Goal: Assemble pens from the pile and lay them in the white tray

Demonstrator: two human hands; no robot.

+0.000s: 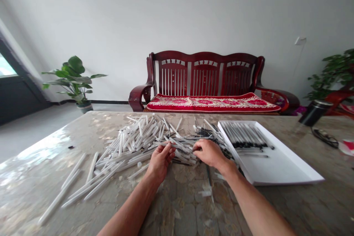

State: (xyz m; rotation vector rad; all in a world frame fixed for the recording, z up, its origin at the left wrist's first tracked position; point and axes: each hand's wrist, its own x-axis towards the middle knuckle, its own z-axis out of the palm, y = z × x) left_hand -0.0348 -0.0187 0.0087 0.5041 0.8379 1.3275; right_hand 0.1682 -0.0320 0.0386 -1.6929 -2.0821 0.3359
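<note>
A large heap of translucent white pen barrels (128,138) covers the middle of the table. My left hand (162,158) is closed at the heap's front right, thumb and forefinger pinching a slim white pen barrel (159,143). Just to the right, my right hand (208,151) curls with thumb and fingers together above dark, thin pen parts (205,132); what lies between its fingertips is too hidden to name. Beside the right forearm, a shallow white box (284,169) holds a row of clear pens with black ends (246,134).
Several loose barrels (59,197) lie at the table's front left. A dark thin rod (209,180) rests before my right hand. Farther right are a black cup (315,112), a coiled black cable (325,138) and a red-and-white item (347,147). A wooden bench (204,77) stands behind the table.
</note>
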